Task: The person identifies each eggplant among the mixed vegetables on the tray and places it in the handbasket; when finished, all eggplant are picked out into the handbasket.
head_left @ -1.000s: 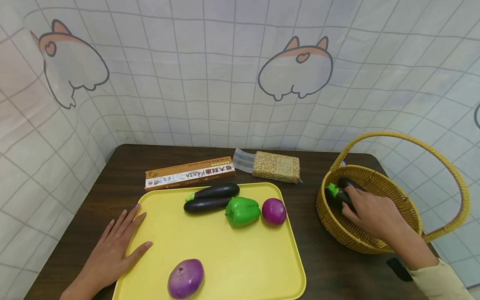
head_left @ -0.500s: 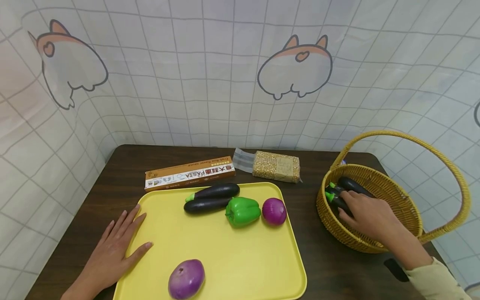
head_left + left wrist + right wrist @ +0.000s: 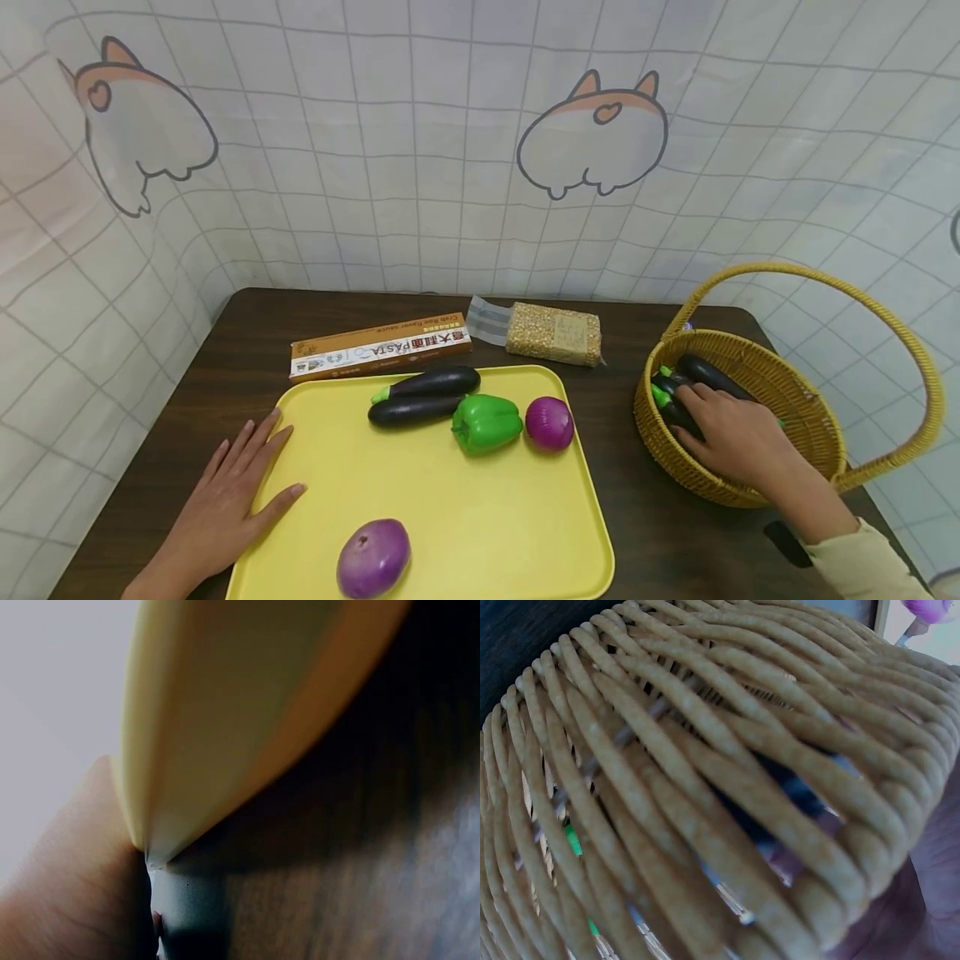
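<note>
At the right of the head view my right hand (image 3: 738, 437) is inside the wicker basket (image 3: 817, 442), its fingers and thumb around a dark eggplant (image 3: 675, 412) with a green cap; the fingertips are partly hidden. Two more eggplants lie beside it, the clearest being the rear eggplant (image 3: 716, 379). In the right wrist view the basket wall (image 3: 690, 780) covers most of the work. My left hand (image 3: 225, 496) lies flat with spread fingers, its thumb over the left edge of the yellow tray (image 3: 450, 517). The left wrist view shows the tray's side (image 3: 225, 712) close up.
On the tray are two eggplants (image 3: 427, 396), a green bell pepper (image 3: 486, 423), a small purple onion (image 3: 549, 423) and a larger purple onion-like vegetable (image 3: 372, 558). Behind it lie a pasta box (image 3: 381, 346) and a bag of kernels (image 3: 555, 333). The basket handle (image 3: 892, 325) arches up.
My right hand has shifted slightly forward and down in the basket with the eggplant, so the other eggplants show more. The left hand and the tray's contents have stayed still.
</note>
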`<state>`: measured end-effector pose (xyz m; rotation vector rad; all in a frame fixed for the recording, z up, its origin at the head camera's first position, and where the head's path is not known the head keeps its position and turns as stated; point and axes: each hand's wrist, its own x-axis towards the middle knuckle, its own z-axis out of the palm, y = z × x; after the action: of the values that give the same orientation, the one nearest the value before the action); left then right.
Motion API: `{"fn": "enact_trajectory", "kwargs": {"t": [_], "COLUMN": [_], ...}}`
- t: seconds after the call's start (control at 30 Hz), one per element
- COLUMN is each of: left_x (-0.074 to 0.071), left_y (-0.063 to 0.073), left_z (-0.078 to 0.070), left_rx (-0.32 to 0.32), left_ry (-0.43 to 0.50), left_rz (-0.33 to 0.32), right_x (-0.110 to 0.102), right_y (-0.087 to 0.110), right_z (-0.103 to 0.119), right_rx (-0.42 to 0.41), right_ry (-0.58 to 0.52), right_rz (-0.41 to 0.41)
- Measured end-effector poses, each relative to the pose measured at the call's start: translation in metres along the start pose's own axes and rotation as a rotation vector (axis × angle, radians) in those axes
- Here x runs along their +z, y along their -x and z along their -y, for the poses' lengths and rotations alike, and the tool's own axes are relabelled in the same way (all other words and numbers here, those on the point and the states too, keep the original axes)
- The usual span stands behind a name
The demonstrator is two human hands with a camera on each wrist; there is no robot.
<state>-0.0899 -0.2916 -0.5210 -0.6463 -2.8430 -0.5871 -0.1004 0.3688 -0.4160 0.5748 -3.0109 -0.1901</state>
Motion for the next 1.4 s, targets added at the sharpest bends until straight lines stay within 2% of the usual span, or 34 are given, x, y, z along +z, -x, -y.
{"fn": "enact_trajectory", "kwargs": {"t": [0.57,0.7,0.83,1.07,1.4], "left_x": [0.0,0.001,0.001,0.0,0.001], "left_y": [0.003,0.002,0.002,0.0,0.0], "left_z": [0.001,0.002,0.001,0.0,0.001], "left_rx": [-0.007,-0.007,-0.006,0.002,-0.003], "left_ry": [0.0,-0.001,-0.006,0.007,0.004], "left_rz": [-0.007,-0.009,-0.011,-0.012,-0.002], "right_x": [-0.005,-0.01,-0.016,-0.032,-0.047], "right_y": [-0.002,-0.003,-0.007,-0.017,-0.041], "right_z": [0.0,0.0,0.002,0.022,0.059], "right_rx": [-0.01,-0.017,-0.053,-0.114,-0.181], "right_ry": [-0.003,-0.008,-0.01,-0.02,-0.026], "right_rz": [-0.021,-0.054,-0.129,-0.226,-0.28]}}
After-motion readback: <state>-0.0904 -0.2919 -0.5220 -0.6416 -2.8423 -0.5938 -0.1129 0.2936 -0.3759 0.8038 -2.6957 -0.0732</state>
